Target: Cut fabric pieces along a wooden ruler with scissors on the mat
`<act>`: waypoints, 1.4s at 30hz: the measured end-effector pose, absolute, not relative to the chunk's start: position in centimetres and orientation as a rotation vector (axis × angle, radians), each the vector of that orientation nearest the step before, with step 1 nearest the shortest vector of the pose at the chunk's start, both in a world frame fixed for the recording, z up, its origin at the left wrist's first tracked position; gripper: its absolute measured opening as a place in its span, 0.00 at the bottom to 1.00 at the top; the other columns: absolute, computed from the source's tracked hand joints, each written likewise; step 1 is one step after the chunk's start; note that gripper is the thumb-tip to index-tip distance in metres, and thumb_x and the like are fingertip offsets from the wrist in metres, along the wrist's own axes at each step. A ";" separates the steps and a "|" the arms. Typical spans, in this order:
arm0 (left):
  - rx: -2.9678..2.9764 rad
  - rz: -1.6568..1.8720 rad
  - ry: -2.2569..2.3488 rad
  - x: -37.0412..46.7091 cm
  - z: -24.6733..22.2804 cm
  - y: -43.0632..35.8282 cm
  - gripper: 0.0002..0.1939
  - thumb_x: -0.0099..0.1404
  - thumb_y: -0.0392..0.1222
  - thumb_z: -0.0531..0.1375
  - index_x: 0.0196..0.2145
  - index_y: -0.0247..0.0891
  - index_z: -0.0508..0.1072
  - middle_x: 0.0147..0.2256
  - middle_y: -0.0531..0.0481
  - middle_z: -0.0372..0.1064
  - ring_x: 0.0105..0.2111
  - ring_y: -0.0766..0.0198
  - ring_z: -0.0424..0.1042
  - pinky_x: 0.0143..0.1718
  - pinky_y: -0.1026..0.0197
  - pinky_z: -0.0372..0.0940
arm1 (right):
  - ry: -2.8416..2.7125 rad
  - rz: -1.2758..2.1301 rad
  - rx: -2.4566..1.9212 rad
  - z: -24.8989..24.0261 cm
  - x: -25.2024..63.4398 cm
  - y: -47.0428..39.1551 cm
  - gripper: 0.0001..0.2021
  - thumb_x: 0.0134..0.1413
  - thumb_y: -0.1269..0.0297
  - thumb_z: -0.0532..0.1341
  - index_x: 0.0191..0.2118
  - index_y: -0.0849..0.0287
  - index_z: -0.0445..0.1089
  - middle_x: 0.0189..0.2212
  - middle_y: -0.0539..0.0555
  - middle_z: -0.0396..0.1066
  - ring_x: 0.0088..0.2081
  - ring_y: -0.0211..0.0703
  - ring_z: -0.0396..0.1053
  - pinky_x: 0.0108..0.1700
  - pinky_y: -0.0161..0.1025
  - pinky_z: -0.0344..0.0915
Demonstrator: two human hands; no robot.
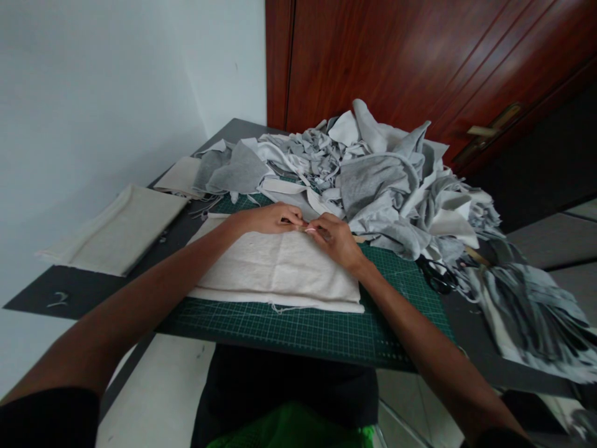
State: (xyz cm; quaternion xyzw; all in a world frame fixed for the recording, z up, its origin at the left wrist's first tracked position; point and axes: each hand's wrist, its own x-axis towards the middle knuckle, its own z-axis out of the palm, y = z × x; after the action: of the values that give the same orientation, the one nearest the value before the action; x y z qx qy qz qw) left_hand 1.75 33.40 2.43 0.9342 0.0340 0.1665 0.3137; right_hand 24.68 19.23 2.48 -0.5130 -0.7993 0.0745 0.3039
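Note:
A cream cloth piece, folded flat like a pouch, lies on the green cutting mat. Loose threads hang from its near edge. At the cloth's far edge my left hand is closed in a pinch. Beside it, my right hand pinches too, the fingertips of both nearly touching. Between them shows something small, pale and pinkish-tan, too small to name. My fingers partly hide the cloth's far edge there.
A big heap of grey and white fabric scraps covers the table's back. Another folded cream cloth overhangs the left edge. Black-handled scissors lie at the right, near a pile of grey strips. A wall and a wooden door stand behind.

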 end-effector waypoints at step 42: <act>2.675 0.480 0.576 -11.9 4.0 34.5 0.21 0.82 0.51 0.55 0.54 0.40 0.86 0.38 0.45 0.79 0.39 0.63 0.75 0.45 0.65 0.67 | -1.956 0.298 -1.020 -1.1 26.1 20.5 0.10 0.74 0.58 0.65 0.44 0.55 0.83 0.41 0.58 0.81 0.43 0.46 0.79 0.46 0.43 0.76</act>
State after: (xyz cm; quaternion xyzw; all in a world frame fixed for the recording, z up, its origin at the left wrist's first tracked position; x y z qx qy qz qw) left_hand -11.90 34.48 3.98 0.9470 0.2038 0.1700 0.1808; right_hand 26.11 20.54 -1.07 -0.4109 -0.7882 0.1202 0.4421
